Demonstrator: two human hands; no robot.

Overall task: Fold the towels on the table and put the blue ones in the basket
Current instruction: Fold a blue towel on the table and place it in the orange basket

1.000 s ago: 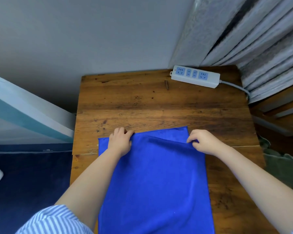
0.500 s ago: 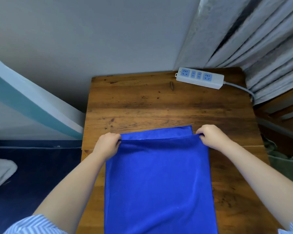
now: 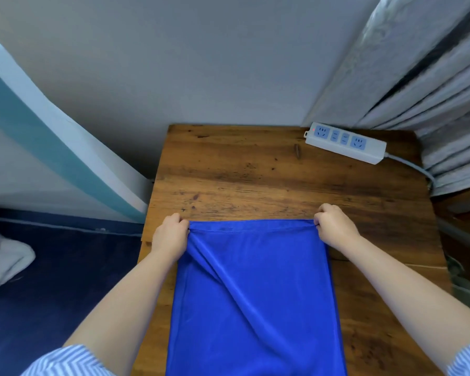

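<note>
Pinching far corners of blue towel (image 3: 253, 294): left hand (image 3: 168, 237) & right hand (image 3: 335, 229), fingers clamped on hem. Light, limp, slick-looking cloth on wooden surface (image 3: 255, 172); grip corners.

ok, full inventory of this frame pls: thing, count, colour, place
blue towel: 1, bright blue, near half of the table, running off the bottom edge; far corners pinched
table: 1, brown wood, centre, against the wall
power strip: 1, white with blue sockets, far right corner of the table; grey cable runs off right
curtain: 1, grey, upper right
wall: 1, grey-white, behind the table
panel: 1, white and teal, leaning at left
white cloth: 1, white, on dark blue floor at far left
basket: none in view
left hand: 1, closed on the towel's far left corner
right hand: 1, closed on the far right corner
sleeves: 2, blue-white striped, bottom corners
</note>
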